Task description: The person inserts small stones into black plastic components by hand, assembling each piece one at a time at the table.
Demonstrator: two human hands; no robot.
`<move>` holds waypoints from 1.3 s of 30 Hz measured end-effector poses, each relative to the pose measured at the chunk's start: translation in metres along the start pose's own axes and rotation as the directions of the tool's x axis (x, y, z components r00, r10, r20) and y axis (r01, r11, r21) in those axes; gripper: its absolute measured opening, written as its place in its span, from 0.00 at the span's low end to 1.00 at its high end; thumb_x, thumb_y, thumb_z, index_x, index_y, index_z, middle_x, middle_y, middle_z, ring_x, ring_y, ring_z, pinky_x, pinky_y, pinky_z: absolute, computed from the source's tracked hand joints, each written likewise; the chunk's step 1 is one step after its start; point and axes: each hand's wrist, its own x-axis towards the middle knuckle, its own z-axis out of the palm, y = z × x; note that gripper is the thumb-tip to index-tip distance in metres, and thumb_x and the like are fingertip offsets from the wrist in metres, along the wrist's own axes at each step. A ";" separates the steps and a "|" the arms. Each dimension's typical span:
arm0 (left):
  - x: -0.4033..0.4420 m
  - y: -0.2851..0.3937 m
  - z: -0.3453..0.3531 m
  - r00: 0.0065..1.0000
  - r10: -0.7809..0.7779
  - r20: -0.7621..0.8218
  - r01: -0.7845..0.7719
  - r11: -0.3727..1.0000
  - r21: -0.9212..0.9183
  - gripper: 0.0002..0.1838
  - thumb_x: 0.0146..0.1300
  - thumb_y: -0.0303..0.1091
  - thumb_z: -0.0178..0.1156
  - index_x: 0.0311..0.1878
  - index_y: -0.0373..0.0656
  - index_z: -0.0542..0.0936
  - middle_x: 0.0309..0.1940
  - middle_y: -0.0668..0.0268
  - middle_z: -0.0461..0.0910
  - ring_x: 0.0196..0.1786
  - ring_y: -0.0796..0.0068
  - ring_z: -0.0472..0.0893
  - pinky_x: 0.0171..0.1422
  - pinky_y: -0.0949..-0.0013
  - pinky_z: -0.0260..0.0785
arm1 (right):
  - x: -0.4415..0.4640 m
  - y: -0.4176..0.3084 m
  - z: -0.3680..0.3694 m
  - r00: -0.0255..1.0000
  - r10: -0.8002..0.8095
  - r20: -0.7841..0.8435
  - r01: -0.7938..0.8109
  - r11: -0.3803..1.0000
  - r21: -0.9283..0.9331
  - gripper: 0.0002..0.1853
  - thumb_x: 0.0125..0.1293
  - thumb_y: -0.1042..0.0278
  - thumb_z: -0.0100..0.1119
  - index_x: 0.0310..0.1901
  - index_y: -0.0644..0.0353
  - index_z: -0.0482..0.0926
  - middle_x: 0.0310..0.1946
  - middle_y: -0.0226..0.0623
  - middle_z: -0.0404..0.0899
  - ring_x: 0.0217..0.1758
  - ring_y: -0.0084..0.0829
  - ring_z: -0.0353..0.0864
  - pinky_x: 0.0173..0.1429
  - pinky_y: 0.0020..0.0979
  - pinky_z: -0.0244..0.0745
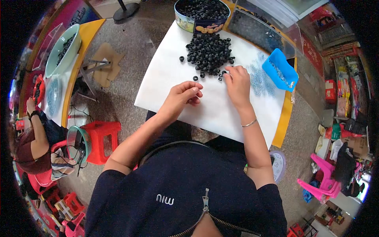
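Observation:
A pile of small black ring-shaped parts [209, 53] lies on the white sheet [158, 85] over the table. Just below the pile, my right hand [238, 83] has its fingers together, with a small black ring [224, 72] at the fingertips. My left hand [183, 98] hovers over the near part of the sheet, thumb pressed to curled fingers; whatever it may hold is hidden. A loose black ring [195, 78] sits between the hands and the pile. To the right, tiny clear-blue pieces [260, 79] are spread thinly on the sheet.
An oval tin [202, 25] full of black parts stands behind the pile. A blue scoop-shaped tray [281, 71] rests at the right, before a clear-sided box [256, 29]. At left, another person's arm [37, 134] reaches to a second table with a pale green basin [75, 35].

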 end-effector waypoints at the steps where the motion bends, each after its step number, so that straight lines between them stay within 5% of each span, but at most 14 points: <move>1: 0.000 -0.001 0.001 1.000 -0.005 0.013 0.005 1.000 -0.009 0.12 0.71 0.33 0.52 0.50 0.36 0.77 0.35 0.67 0.78 0.35 0.80 0.77 0.42 0.75 0.72 | 0.003 -0.007 -0.002 0.997 0.031 0.066 -0.031 1.000 0.001 0.09 0.57 0.71 0.60 0.40 0.62 0.82 0.34 0.39 0.77 0.42 0.41 0.74 0.48 0.41 0.67; 4: -0.002 -0.004 0.002 0.999 -0.028 0.029 0.028 0.999 -0.027 0.12 0.71 0.33 0.52 0.51 0.37 0.76 0.36 0.66 0.79 0.36 0.79 0.78 0.43 0.74 0.72 | 0.000 -0.005 0.001 0.999 0.002 0.039 -0.002 1.000 0.001 0.08 0.58 0.72 0.60 0.39 0.62 0.82 0.35 0.39 0.78 0.41 0.37 0.75 0.47 0.35 0.68; 6: -0.001 -0.002 0.005 0.999 -0.042 0.015 0.042 0.999 -0.025 0.12 0.71 0.33 0.53 0.51 0.36 0.76 0.36 0.66 0.79 0.36 0.79 0.77 0.43 0.74 0.72 | -0.004 -0.009 -0.002 0.988 0.153 0.022 -0.154 0.964 0.217 0.08 0.59 0.71 0.60 0.39 0.61 0.82 0.34 0.39 0.78 0.40 0.39 0.75 0.47 0.36 0.70; 10: 0.011 0.000 0.017 1.000 -0.009 0.003 0.010 0.993 -0.115 0.14 0.70 0.31 0.54 0.55 0.36 0.75 0.39 0.64 0.80 0.39 0.77 0.79 0.47 0.72 0.73 | -0.019 -0.047 -0.033 0.845 0.473 0.250 -0.523 0.631 0.573 0.08 0.60 0.72 0.61 0.41 0.60 0.83 0.33 0.40 0.78 0.38 0.39 0.76 0.47 0.35 0.71; 11: 0.013 0.000 0.026 1.000 -0.001 -0.005 0.000 0.990 -0.143 0.14 0.70 0.31 0.54 0.55 0.35 0.75 0.41 0.64 0.80 0.40 0.76 0.79 0.48 0.72 0.73 | -0.027 -0.052 -0.033 0.870 0.438 0.226 -0.474 0.619 0.626 0.09 0.59 0.73 0.61 0.42 0.59 0.84 0.32 0.38 0.76 0.39 0.39 0.75 0.48 0.35 0.71; 14: 0.019 -0.011 0.041 0.999 0.014 0.047 -0.003 0.973 -0.232 0.15 0.70 0.30 0.54 0.56 0.34 0.75 0.43 0.62 0.80 0.43 0.74 0.80 0.51 0.70 0.74 | -0.047 -0.068 -0.026 0.954 0.298 0.001 -0.274 0.873 0.403 0.10 0.58 0.73 0.62 0.43 0.58 0.83 0.33 0.37 0.75 0.40 0.39 0.74 0.47 0.36 0.70; 17: 0.019 -0.021 0.044 0.996 -0.030 0.081 0.050 0.965 -0.256 0.14 0.69 0.29 0.55 0.55 0.33 0.76 0.41 0.64 0.79 0.40 0.76 0.78 0.49 0.71 0.73 | -0.057 -0.072 -0.029 0.982 0.151 -0.110 -0.126 0.970 0.208 0.11 0.58 0.74 0.61 0.44 0.58 0.82 0.34 0.37 0.75 0.40 0.39 0.74 0.46 0.37 0.68; 20: 0.018 -0.026 0.038 0.996 -0.065 0.065 0.079 0.968 -0.239 0.12 0.69 0.30 0.56 0.51 0.34 0.78 0.38 0.65 0.79 0.37 0.79 0.76 0.45 0.74 0.72 | -0.065 -0.065 -0.032 0.979 0.156 -0.135 -0.126 0.970 0.206 0.10 0.58 0.74 0.60 0.43 0.59 0.81 0.34 0.37 0.75 0.40 0.39 0.73 0.46 0.38 0.66; 26: 0.016 -0.026 0.025 0.995 -0.061 0.074 0.080 0.957 -0.277 0.11 0.70 0.33 0.55 0.50 0.37 0.77 0.38 0.63 0.79 0.35 0.77 0.78 0.42 0.74 0.72 | -0.079 0.005 -0.053 0.910 0.372 -0.182 -0.373 0.927 0.032 0.06 0.62 0.72 0.58 0.40 0.61 0.81 0.34 0.40 0.76 0.41 0.39 0.75 0.48 0.35 0.70; 30: 0.016 -0.028 0.029 0.995 -0.061 0.080 0.081 0.956 -0.283 0.10 0.70 0.31 0.55 0.49 0.36 0.77 0.37 0.63 0.79 0.36 0.78 0.77 0.43 0.74 0.71 | -0.081 0.026 -0.058 0.928 0.288 -0.238 -0.320 0.941 -0.109 0.13 0.59 0.75 0.58 0.46 0.58 0.82 0.36 0.38 0.74 0.43 0.39 0.73 0.49 0.38 0.65; 33: 0.018 -0.032 0.027 0.993 -0.030 0.113 0.060 0.959 -0.277 0.10 0.70 0.31 0.55 0.49 0.36 0.77 0.38 0.63 0.79 0.36 0.78 0.77 0.43 0.74 0.72 | -0.073 0.020 -0.051 0.978 0.198 -0.071 -0.210 0.928 -0.308 0.15 0.60 0.76 0.57 0.50 0.58 0.81 0.39 0.39 0.74 0.46 0.39 0.72 0.52 0.38 0.65; 39: 0.017 -0.035 0.019 0.988 0.012 0.153 0.037 0.949 -0.312 0.10 0.70 0.31 0.54 0.50 0.36 0.76 0.38 0.63 0.79 0.36 0.78 0.77 0.44 0.74 0.72 | -0.065 0.012 -0.043 0.990 0.142 0.007 -0.131 0.926 -0.355 0.16 0.57 0.76 0.58 0.49 0.58 0.81 0.40 0.39 0.74 0.47 0.38 0.72 0.49 0.37 0.64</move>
